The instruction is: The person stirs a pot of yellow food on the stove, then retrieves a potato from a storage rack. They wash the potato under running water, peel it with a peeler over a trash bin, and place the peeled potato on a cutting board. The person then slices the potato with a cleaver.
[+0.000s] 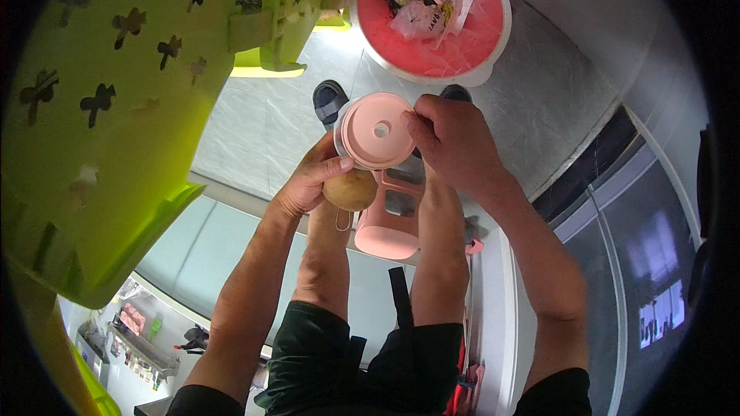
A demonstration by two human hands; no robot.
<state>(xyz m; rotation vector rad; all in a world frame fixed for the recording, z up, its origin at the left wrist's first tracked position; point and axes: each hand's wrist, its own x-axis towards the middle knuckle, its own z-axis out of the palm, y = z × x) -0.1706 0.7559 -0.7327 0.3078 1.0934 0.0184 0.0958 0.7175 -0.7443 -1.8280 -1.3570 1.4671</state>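
A round pink plastic lid [378, 150] with a small hole in its middle sits on a clear container [340, 134], in front of my body. My left hand [309, 176] grips the container from the left, its thumb on the lower rim. A brown potato [350, 192] shows just below that thumb; how it is held is hidden. Under it hangs a thin pale loop [344, 221]. My right hand [454, 138] pinches the lid's right edge between thumb and fingers. Behind and below them, between my legs, is a pink plastic frame [386, 240] with openings and a rounded end.
A pink bin [370, 23] with a white rim holds plastic wrappers and other waste. At left stands a yellow-green plastic rack [115, 150] with cut-out shapes. Grey tiles [243, 127] cover the floor. A dark glossy door panel [642, 242] is on the right.
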